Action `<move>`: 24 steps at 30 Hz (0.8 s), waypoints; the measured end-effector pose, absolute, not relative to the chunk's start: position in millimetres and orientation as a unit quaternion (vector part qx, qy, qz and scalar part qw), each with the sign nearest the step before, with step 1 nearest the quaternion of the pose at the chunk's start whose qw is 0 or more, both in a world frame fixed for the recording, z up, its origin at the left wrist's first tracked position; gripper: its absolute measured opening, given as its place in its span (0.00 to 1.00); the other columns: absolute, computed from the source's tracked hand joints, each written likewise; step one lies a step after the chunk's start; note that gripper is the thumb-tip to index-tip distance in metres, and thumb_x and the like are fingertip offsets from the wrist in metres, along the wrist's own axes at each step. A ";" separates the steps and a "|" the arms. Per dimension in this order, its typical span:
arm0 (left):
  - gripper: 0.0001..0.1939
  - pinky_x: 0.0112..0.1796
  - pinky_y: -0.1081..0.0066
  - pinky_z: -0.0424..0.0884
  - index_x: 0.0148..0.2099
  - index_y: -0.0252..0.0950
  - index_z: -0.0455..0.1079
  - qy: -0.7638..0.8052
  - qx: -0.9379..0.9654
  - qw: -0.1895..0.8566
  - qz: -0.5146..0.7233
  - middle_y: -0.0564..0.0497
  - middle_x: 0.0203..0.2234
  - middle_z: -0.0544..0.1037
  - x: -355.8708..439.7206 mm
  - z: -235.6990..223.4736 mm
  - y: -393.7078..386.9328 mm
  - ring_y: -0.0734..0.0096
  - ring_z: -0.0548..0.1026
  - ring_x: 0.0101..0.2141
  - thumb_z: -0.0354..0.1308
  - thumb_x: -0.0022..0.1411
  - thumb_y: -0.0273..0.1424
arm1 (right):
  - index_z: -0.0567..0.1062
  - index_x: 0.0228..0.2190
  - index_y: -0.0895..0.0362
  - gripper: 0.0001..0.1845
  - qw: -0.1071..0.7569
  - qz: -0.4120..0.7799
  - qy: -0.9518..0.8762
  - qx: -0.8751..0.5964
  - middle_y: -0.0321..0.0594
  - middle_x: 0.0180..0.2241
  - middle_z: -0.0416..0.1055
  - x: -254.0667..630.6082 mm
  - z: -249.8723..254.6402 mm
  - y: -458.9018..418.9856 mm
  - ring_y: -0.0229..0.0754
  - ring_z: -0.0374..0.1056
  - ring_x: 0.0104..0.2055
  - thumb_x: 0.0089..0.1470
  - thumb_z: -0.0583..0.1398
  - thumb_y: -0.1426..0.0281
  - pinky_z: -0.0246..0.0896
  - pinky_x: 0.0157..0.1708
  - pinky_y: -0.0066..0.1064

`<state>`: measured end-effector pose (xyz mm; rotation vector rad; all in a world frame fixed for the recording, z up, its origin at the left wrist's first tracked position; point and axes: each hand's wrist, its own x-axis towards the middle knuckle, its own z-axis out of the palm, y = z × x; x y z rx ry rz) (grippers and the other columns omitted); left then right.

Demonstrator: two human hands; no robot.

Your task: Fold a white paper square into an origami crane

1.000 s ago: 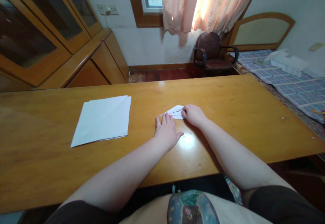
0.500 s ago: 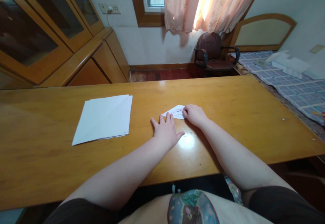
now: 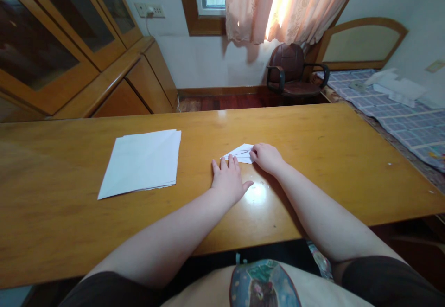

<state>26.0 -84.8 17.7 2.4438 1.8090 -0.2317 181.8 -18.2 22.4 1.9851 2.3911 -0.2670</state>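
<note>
A small folded white paper (image 3: 242, 151), narrow and pointed at its left end, lies flat on the wooden table (image 3: 205, 131). My left hand (image 3: 227, 181) rests palm down with fingers stretched out, their tips at the paper's near left edge and the thumb pointing right. At the paper's right end, my right hand (image 3: 267, 157) is closed with curled fingers that grip it. That end of the paper is hidden under the fingers. Crease lines run along the visible part.
To the left lies a stack of white paper sheets (image 3: 142, 163). Beyond the table stand a brown armchair (image 3: 290, 70) and a glass-fronted cabinet (image 3: 118, 98). A bed (image 3: 385, 93) with a checked cover is at the right.
The fingers of my left hand have drawn a little closer together, the outer one shifting right. My right hand and the folded paper stay in place.
</note>
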 end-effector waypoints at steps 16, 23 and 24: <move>0.40 0.60 0.42 0.41 0.68 0.34 0.49 0.584 0.809 0.043 -0.046 0.40 0.65 0.52 20.9 21.6 -84.4 0.46 0.50 0.63 0.42 0.61 0.54 | 0.76 0.36 0.59 0.19 0.023 -0.089 0.771 0.631 0.48 0.39 0.75 181.9 28.2 -22.3 0.45 0.69 0.40 0.61 0.47 0.65 0.57 0.40 0.30; 0.44 0.62 0.49 0.40 0.68 0.27 0.47 0.562 0.823 0.051 -0.063 0.35 0.65 0.49 27.7 15.7 -91.4 0.48 0.48 0.64 0.44 0.61 0.55 | 0.76 0.39 0.59 0.20 0.034 -0.093 0.772 0.628 0.48 0.40 0.74 183.2 27.7 -22.4 0.46 0.69 0.41 0.61 0.47 0.65 0.58 0.40 0.31; 0.45 0.62 0.50 0.41 0.67 0.26 0.47 0.565 0.821 0.049 -0.063 0.33 0.65 0.50 28.4 14.2 -91.4 0.48 0.48 0.64 0.44 0.60 0.55 | 0.76 0.39 0.59 0.20 0.035 -0.094 0.772 0.628 0.48 0.40 0.74 183.2 27.5 -22.2 0.46 0.69 0.42 0.61 0.46 0.65 0.57 0.41 0.31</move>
